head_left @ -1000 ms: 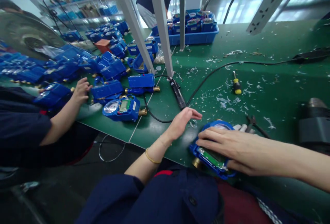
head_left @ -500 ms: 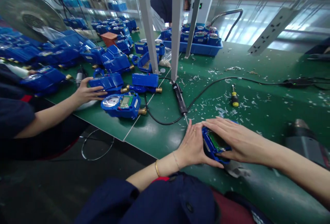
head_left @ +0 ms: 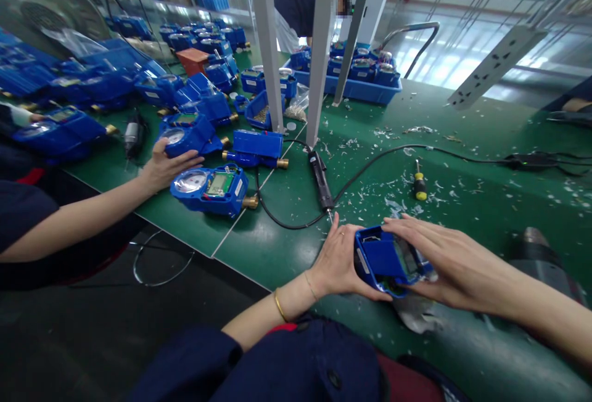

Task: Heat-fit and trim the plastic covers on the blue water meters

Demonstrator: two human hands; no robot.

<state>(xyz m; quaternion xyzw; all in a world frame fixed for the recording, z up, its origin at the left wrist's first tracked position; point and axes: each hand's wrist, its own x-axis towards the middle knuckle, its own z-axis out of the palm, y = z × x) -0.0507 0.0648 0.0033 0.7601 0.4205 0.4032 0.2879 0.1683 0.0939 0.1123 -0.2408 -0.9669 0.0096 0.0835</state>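
Observation:
Near the front edge of the green table (head_left: 287,254), a blue meter housing (head_left: 370,261) sits between my hands. My left hand (head_left: 340,260) grips its left side, thumb along the near edge. My right hand (head_left: 444,260) is wrapped over the right side, at a blue part with a dark display window (head_left: 407,257) that lies tilted over the housing. Beyond my left hand lies a black electric screwdriver (head_left: 320,181), its tip toward that hand. A meter with a clear round dial and a display (head_left: 213,187) rests to the left.
A co-worker's hand (head_left: 169,166) touches another blue meter at left. A yellow-black screwdriver (head_left: 419,185) and a heat gun (head_left: 539,260) lie to the right. A black cable (head_left: 379,158) crosses the table. Metal posts (head_left: 319,57) and a blue tray of meters (head_left: 370,90) stand behind; another person bends there.
The blue part with the display window now shows over the housing, where the green board was visible before. The co-worker's meter has turned, showing its dial. The view has shifted slightly.

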